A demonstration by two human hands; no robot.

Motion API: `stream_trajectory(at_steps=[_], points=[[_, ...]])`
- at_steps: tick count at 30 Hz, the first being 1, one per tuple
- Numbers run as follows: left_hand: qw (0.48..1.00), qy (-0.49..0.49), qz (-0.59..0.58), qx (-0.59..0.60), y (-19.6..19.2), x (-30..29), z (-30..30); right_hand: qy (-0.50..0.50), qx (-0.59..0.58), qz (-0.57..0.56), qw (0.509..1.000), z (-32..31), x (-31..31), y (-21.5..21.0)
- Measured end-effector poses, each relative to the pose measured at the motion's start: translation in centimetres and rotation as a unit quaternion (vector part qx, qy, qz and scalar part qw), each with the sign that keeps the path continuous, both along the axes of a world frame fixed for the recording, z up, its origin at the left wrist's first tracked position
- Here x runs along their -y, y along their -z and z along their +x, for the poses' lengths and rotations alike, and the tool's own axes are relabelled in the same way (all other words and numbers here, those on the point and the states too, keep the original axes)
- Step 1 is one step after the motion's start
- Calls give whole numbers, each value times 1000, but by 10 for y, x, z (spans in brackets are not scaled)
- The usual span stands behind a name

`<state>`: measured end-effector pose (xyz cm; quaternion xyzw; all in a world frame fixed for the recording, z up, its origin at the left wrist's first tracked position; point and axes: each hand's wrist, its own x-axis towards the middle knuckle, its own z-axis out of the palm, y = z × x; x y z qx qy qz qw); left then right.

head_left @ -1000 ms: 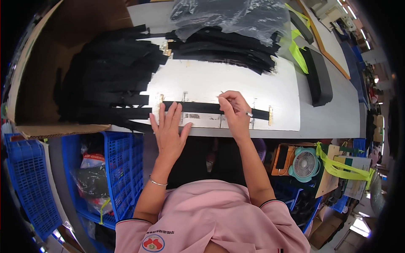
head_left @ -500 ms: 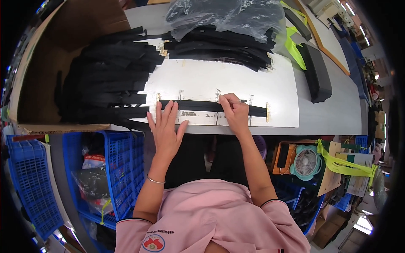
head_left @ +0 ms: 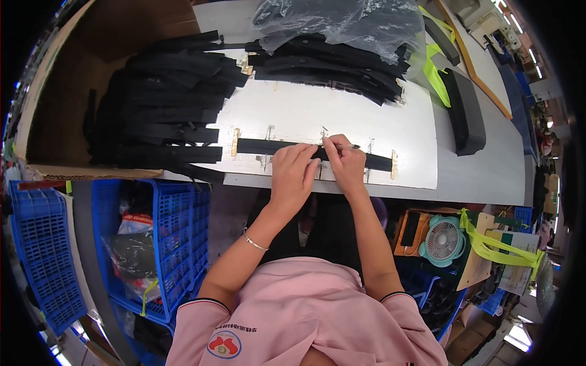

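Strip point(head_left: 268, 147) lies flat along white board point(head_left: 342, 116) w/ brass stops at each end, so it stays straight. Left hand point(head_left: 293, 174) open, pressing it down; right hand point(head_left: 343, 161) pinches pen point(head_left: 349, 146), tip at strip for marking.

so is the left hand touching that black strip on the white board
Touching: the head view shows the left hand pressed flat on the black strip, fingers covering its middle.

A black strip point(head_left: 314, 150) lies on a silvery-white sheet point(head_left: 342, 113). Black strips point(head_left: 162, 110) fill a brown cardboard box point(head_left: 67, 91). The counter point(head_left: 488, 177) is grey, the crates point(head_left: 177, 244) blue, the shirt point(head_left: 305, 317) pink, the straps point(head_left: 434, 70) neon yellow.
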<state>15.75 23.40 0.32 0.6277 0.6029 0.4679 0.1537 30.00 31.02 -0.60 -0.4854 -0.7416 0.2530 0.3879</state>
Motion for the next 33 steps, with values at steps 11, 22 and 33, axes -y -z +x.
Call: stream_trajectory(at_steps=[11,22,33], points=[[996,-63,41,-39,12,-14,5,-67,-80,-34,994,9,-2,5],[996,-54,35,-54,15,-16,6,-84,0,104,991,13,-5,7],[995,-62,16,-79,13,-13,6,109,-199,-134,965,105,-13,-14]])
